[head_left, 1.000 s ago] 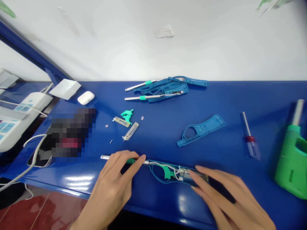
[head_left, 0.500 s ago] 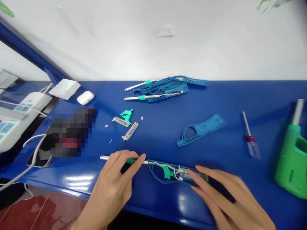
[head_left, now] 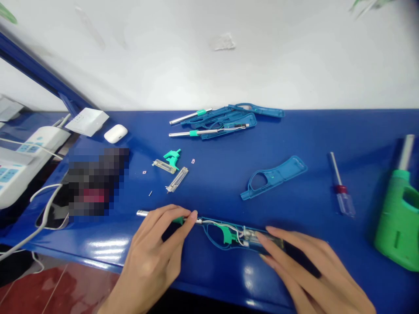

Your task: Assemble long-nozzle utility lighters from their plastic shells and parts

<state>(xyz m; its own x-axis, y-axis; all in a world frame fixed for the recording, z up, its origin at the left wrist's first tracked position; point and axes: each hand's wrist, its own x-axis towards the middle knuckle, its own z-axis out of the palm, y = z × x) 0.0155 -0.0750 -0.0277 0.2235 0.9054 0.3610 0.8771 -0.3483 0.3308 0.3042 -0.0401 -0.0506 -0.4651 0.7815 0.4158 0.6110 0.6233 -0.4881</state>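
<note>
An opened long-nosed lighter lies near the front edge of the table, its blue half-shell showing a green trigger, white wires and a clear fuel tank. My left hand is closed around its metal tube, thumb and fingers near the green collar. My right hand grips the handle end, fingertips on the tank and shell edge; the fingers hide part of that end. Behind them lies a loose blue half-shell. Two clear fuel tanks and green triggers rest to the left.
Disassembled blue lighters lie by the wall. A screwdriver and a green lighter are on the right. At the left are a white earbud case, a white box, a cabled phone and a power strip.
Almost nothing differs. Both hands keep their hold on the lighter, and the view has shifted very slightly.
</note>
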